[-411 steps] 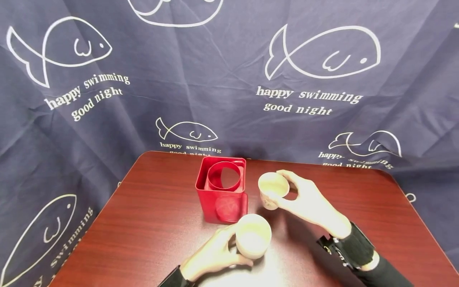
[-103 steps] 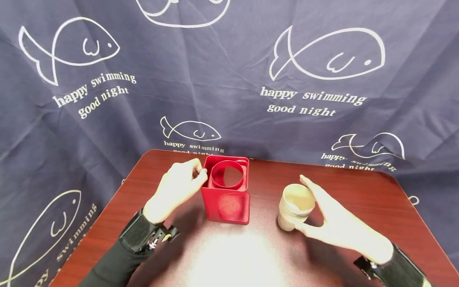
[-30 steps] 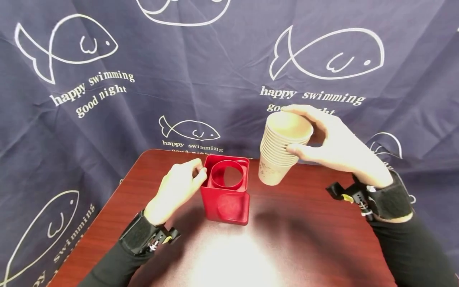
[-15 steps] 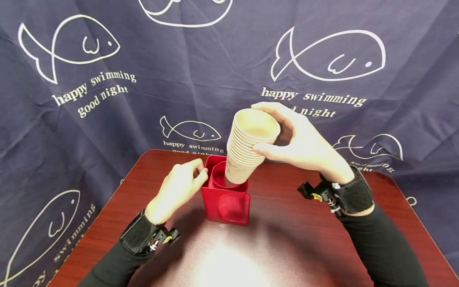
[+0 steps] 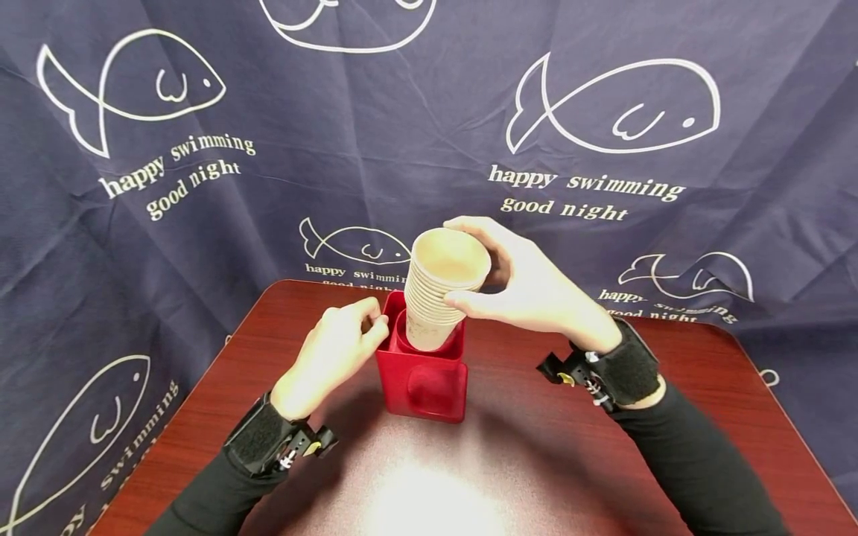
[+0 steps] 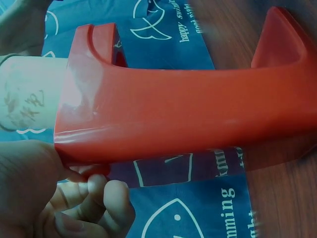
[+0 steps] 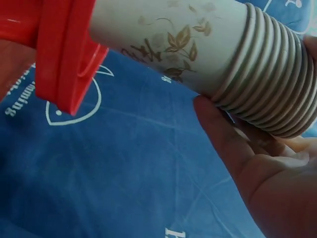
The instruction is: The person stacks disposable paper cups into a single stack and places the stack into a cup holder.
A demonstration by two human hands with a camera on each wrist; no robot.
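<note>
In the head view a red plastic cup holder [image 5: 418,387] with a round ring in its top stands on the table. My left hand [image 5: 328,353] pinches its left rim; the left wrist view shows the fingers [image 6: 116,201] at the rim's edge. My right hand [image 5: 529,286] grips a tall stack of white paper cups [image 5: 429,309], mouths up and slightly tilted. The stack's bottom end dips into the ring, and the holder hides its tip. Brown leaf prints mark the lowest cup [image 7: 181,42] in the right wrist view.
The reddish-brown wooden table [image 5: 570,417] carries the holder, with a bright glare near its front. Behind it hangs a dark blue cloth [image 5: 456,134] with white fish drawings. A short lip [image 6: 282,44] juts from the holder's base.
Earlier each hand held cups; later the left hand took the holder's rim. Over the last second the right hand has brought the cup stack left and down into the ring.
</note>
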